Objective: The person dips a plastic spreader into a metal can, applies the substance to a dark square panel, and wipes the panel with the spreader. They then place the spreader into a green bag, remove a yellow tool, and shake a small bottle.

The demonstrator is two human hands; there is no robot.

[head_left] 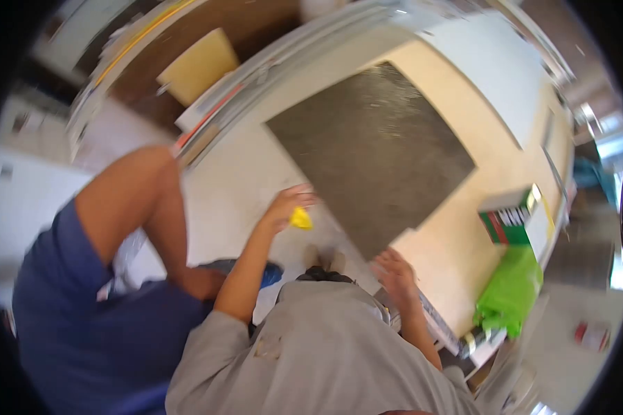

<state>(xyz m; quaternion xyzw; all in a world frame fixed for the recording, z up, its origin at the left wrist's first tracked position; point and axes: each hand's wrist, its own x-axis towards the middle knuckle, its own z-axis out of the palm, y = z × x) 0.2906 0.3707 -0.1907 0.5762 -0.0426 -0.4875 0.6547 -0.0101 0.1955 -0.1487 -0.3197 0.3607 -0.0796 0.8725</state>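
A dark, square sheet (381, 152) lies on the pale work table (436, 259). My left hand (287, 209) is beside the sheet's left edge, its fingers closed round a small yellow thing (301, 218) that looks like a cloth or piece of plastic. Near the sheet's lower corner, at the table's edge, is my right hand (396, 274). Its fingers are spread and slightly blurred, with nothing seen in them.
Another person in dark blue (118, 332) is close on my left, an arm bent. On the table's right stand a green and white box (512, 221) and a bright green bag (511, 290). A white sheet (491, 69) lies at the back right.
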